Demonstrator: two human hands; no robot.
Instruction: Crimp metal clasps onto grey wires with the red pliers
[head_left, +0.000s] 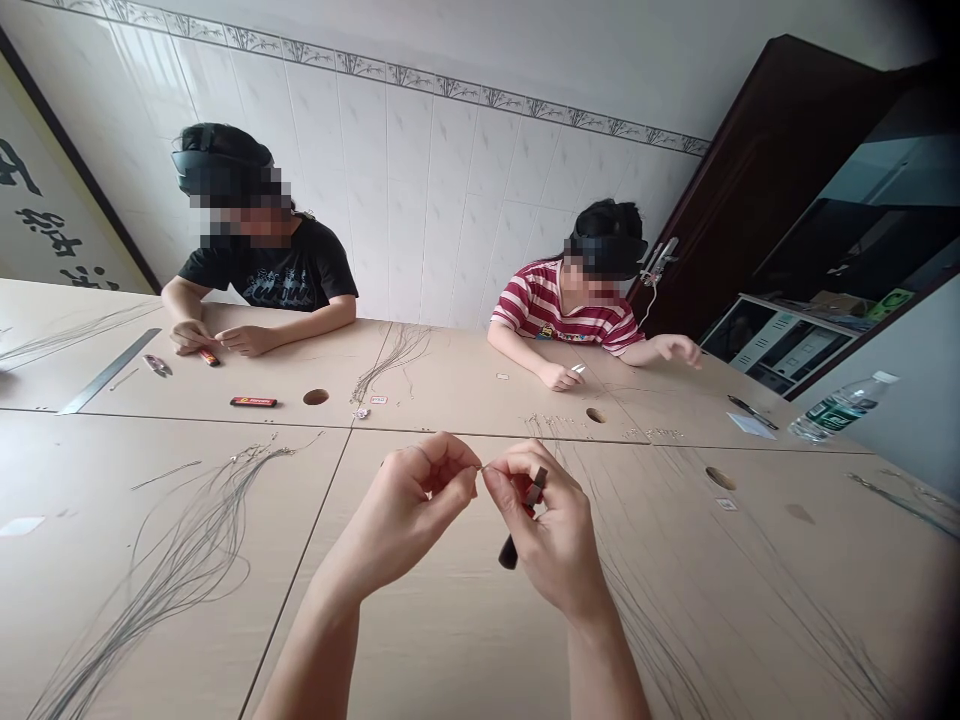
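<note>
My left hand (pixel 420 500) is closed in a pinch, thumb against forefinger, on something too small to make out. My right hand (pixel 551 525) meets it fingertip to fingertip above the table and pinches at the same spot. Across the right palm, tucked under the curled fingers, lies a slim black and red tool (pixel 509 553); its dark end sticks out above the fingers and its kind is unclear. Bundles of thin grey cords flank the hands: a thick left bundle (pixel 191 545) and a sparser right bundle (pixel 637 610).
Across the table sit a person in a black shirt (pixel 292 265) and a person in a striped shirt (pixel 536 300). A steel ruler (pixel 112 368), a red and black stick (pixel 253 402), another cord bundle (pixel 390 360) and a water bottle (pixel 844 405) lie about. The table has round holes (pixel 316 397).
</note>
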